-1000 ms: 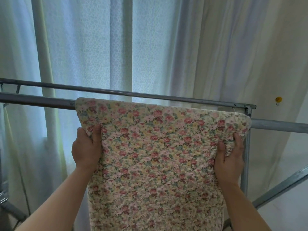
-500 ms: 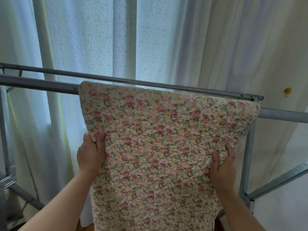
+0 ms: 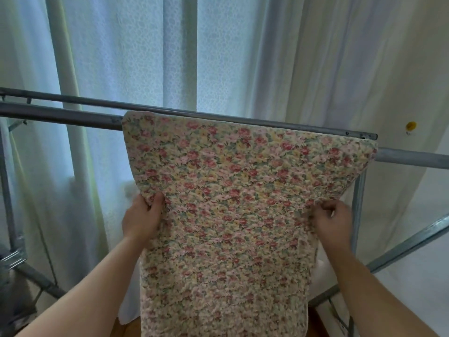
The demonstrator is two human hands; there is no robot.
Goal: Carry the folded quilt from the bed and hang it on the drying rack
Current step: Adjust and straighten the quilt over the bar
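Note:
The floral quilt (image 3: 226, 195), cream with small pink and yellow flowers, hangs in front of me with its folded top edge lying over the near grey rail of the metal drying rack (image 3: 60, 115). My left hand (image 3: 142, 220) grips the quilt's left edge, thumb on the front. At the right edge, my right hand (image 3: 331, 221) pinches the fabric with bent fingers. The quilt's lower part drops out of sight below. The far side of the quilt behind the rail is hidden.
A second thinner rack rail (image 3: 267, 122) runs just behind the first. Rack uprights stand at left (image 3: 8, 203) and right (image 3: 358, 205), with a slanted brace (image 3: 408, 244) low right. White curtains (image 3: 218, 57) hang close behind. A small yellow object (image 3: 411, 125) sits on the wall.
The quilt's top edge has gone up and further over the near rail. Both hands have slid down the quilt's side edges, and the right hand now pinches instead of lying flat.

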